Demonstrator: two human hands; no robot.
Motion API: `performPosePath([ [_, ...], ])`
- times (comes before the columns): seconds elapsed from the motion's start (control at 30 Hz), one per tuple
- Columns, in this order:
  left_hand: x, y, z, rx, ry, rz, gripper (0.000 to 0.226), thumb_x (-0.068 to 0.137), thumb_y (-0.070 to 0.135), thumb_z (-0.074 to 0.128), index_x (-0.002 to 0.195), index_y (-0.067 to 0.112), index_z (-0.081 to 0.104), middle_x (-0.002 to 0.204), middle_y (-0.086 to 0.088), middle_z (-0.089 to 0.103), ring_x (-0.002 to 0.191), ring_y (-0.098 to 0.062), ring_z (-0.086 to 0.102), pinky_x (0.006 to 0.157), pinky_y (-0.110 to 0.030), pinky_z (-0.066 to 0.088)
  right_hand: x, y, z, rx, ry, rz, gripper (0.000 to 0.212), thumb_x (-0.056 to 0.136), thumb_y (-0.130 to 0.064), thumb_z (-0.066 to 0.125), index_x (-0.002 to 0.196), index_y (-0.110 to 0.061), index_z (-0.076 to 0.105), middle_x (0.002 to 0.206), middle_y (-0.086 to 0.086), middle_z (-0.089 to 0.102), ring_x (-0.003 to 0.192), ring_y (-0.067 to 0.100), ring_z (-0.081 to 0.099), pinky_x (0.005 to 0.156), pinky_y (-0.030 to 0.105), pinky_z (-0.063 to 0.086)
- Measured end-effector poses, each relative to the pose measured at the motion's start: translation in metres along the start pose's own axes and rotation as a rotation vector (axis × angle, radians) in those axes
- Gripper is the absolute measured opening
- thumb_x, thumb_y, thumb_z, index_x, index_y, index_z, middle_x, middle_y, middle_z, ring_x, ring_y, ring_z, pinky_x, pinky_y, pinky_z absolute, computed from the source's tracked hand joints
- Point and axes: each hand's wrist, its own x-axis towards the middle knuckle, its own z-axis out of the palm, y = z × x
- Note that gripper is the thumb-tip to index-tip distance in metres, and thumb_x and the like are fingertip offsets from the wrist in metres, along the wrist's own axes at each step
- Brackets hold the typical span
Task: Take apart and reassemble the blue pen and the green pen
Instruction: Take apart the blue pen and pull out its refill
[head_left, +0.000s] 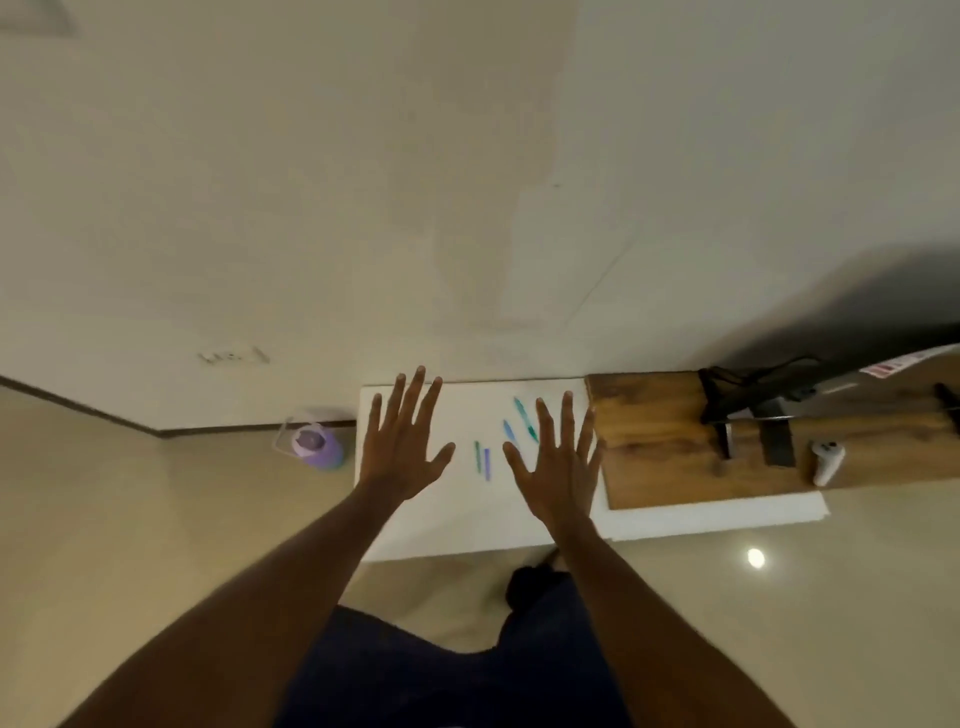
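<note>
Pen parts lie on a white table (467, 525). A green pen piece (524, 418) and a blue pen piece (509, 432) lie slanted near the table's back, just left of my right hand's fingers. A thin green part (477, 454) and a thin blue part (487, 464) lie side by side between my hands. My left hand (402, 441) is spread flat with straight fingers over the table's left side, holding nothing. My right hand (558, 457) is spread the same way to the right of the parts, also holding nothing.
A wooden board (670, 447) covers the table's right side, carrying black cables (748, 387), a dark clamp-like item (776, 441) and a white controller (827, 460). A purple jug (314, 441) stands on the floor left of the table. A wall rises right behind the table.
</note>
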Motion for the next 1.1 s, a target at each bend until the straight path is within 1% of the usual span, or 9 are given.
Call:
performPosePath([
  [0.1,0.007,0.023,0.025,0.003,0.023,-0.036,0.097,0.092,0.063,0.056,0.168,0.022,0.012,0.177,-0.005,-0.001,0.163,-0.032,0.004,0.128,-0.058,0.012,0.019,0.03,0.01,-0.048,-0.043,-0.054,0.084,0.1,-0.075,0.035,0.169,-0.036,0.008,0.178,0.001,-0.016,0.163,0.036,-0.014,0.127,0.066,0.012],
  [0.27,0.02,0.031,0.084,-0.018,-0.007,-0.127,0.097,0.093,0.068,0.051,0.168,0.027,0.004,0.177,-0.002,-0.004,0.163,-0.03,0.002,0.129,-0.059,0.014,0.057,0.066,0.067,-0.066,-0.022,-0.161,0.086,0.098,-0.077,0.034,0.169,-0.036,0.007,0.178,0.001,-0.013,0.164,0.037,-0.009,0.126,0.069,0.017],
  [0.47,0.037,-0.004,0.209,-0.012,-0.016,-0.128,0.097,0.094,0.07,0.047,0.168,0.028,0.001,0.177,-0.002,-0.005,0.163,-0.03,0.001,0.127,-0.061,0.018,0.096,0.093,0.212,-0.06,-0.04,-0.205,0.089,0.095,-0.083,0.031,0.168,-0.039,0.006,0.179,0.004,-0.008,0.164,0.041,-0.004,0.124,0.073,0.017],
  [0.57,0.027,-0.023,0.274,-0.023,-0.01,-0.142,0.097,0.094,0.072,0.046,0.168,0.028,0.001,0.177,-0.001,-0.007,0.163,-0.03,-0.001,0.127,-0.062,0.018,0.106,0.103,0.273,-0.052,0.008,-0.206,0.09,0.095,-0.085,0.029,0.169,-0.038,0.005,0.179,0.005,-0.007,0.163,0.042,-0.004,0.124,0.073,0.017],
  [0.7,0.007,-0.036,0.338,-0.028,-0.037,-0.144,0.098,0.095,0.076,0.045,0.168,0.028,0.001,0.177,-0.001,-0.009,0.163,-0.029,-0.005,0.128,-0.061,0.015,0.106,0.114,0.329,-0.031,0.091,-0.214,0.091,0.095,-0.086,0.026,0.169,-0.038,0.004,0.179,0.006,-0.007,0.163,0.043,-0.006,0.124,0.073,0.015],
  [0.83,0.003,-0.05,0.367,0.016,0.033,-0.071,0.097,0.093,0.082,0.035,0.168,0.03,0.001,0.177,-0.002,-0.005,0.163,-0.028,-0.001,0.127,-0.062,0.016,0.125,0.112,0.349,-0.1,0.12,-0.292,0.092,0.093,-0.089,0.019,0.168,-0.039,0.002,0.178,0.008,-0.01,0.162,0.045,-0.008,0.123,0.073,0.008],
  [0.9,0.01,-0.057,0.366,0.066,0.083,-0.043,0.096,0.093,0.082,0.03,0.168,0.029,0.002,0.177,-0.002,-0.005,0.164,-0.028,-0.001,0.128,-0.062,0.014,0.131,0.112,0.347,-0.143,0.117,-0.331,0.093,0.091,-0.09,0.015,0.168,-0.04,0.002,0.178,0.008,-0.012,0.162,0.044,-0.01,0.124,0.072,0.006],
  [0.97,0.022,-0.06,0.36,0.071,0.078,-0.058,0.097,0.093,0.082,0.028,0.168,0.028,0.001,0.177,-0.003,-0.007,0.163,-0.028,-0.003,0.129,-0.061,0.012,0.135,0.114,0.341,-0.143,0.107,-0.32,0.093,0.09,-0.091,0.013,0.168,-0.041,0.001,0.178,0.007,-0.014,0.162,0.043,-0.012,0.124,0.071,0.004],
  [1.1,0.014,-0.048,0.349,0.06,0.134,-0.07,0.096,0.094,0.081,0.03,0.168,0.027,0.0,0.177,-0.002,-0.009,0.163,-0.028,-0.005,0.129,-0.059,0.011,0.118,0.122,0.329,-0.122,0.118,-0.315,0.091,0.09,-0.09,0.01,0.167,-0.042,-0.001,0.177,0.003,-0.018,0.162,0.041,-0.014,0.126,0.069,0.005],
])
